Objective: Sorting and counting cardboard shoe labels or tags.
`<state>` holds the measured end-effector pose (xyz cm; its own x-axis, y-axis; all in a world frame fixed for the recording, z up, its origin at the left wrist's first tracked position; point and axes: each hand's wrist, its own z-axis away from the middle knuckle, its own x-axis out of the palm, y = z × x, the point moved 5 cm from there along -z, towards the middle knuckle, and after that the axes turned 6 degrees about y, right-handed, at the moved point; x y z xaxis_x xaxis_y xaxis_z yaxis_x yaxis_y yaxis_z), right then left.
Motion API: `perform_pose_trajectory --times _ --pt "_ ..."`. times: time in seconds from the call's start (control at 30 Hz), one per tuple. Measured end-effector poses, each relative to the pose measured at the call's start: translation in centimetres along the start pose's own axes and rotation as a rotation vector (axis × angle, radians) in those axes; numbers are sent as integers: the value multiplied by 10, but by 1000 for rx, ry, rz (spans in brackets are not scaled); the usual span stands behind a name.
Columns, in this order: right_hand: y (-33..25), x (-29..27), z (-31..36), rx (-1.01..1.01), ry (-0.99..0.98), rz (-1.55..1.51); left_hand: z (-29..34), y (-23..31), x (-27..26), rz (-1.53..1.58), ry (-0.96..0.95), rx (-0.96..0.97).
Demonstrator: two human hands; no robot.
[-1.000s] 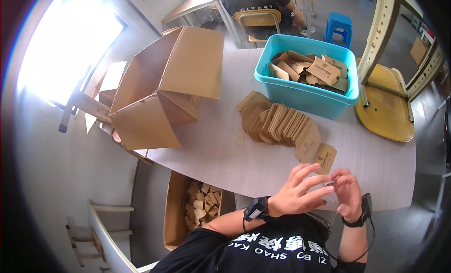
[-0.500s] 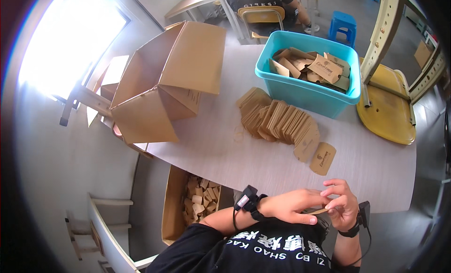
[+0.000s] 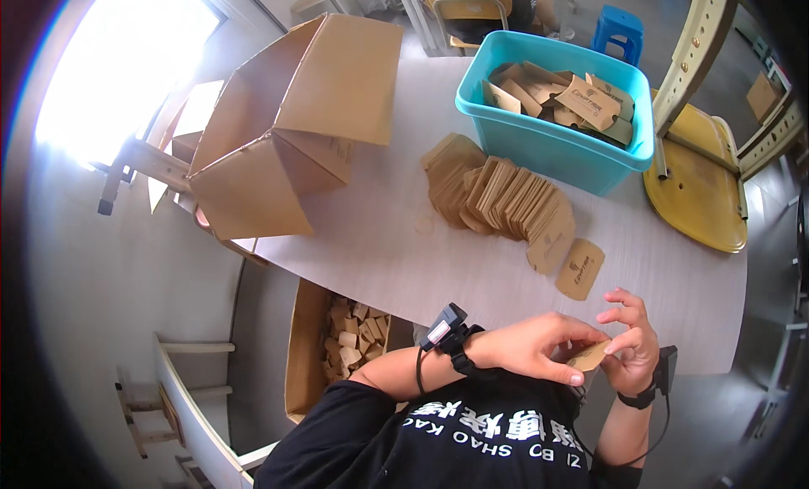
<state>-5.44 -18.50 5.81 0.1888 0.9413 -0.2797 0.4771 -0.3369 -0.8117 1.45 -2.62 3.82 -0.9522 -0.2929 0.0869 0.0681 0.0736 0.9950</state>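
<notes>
The turquoise tub [image 3: 548, 152] is smooth plastic with a soft gloss. Beneath it, the worktop [image 3: 379, 253] looks like pale wood grain (smooth, faintly shiny). The flat packets [image 3: 506, 203] fanned before the tub are matt brown card, as is the held packet [image 3: 588, 355] farther in front. Left of the tub, the box [image 3: 337, 85] is dull cardboard; right, the yellow seat [image 3: 699, 190] looks glossy.

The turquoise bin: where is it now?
In the head view, the turquoise bin stands upper right on the table, beyond the fanned brown cards.
</notes>
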Motion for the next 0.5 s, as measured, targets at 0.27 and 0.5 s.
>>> perform_pose_trajectory --times 0.27,0.5 --pt "-9 -5 3 -137 123 382 -3 12 -13 -317 153 79" --pt "-8 -12 -6 -214 -70 344 -4 16 -20 -444 151 158"
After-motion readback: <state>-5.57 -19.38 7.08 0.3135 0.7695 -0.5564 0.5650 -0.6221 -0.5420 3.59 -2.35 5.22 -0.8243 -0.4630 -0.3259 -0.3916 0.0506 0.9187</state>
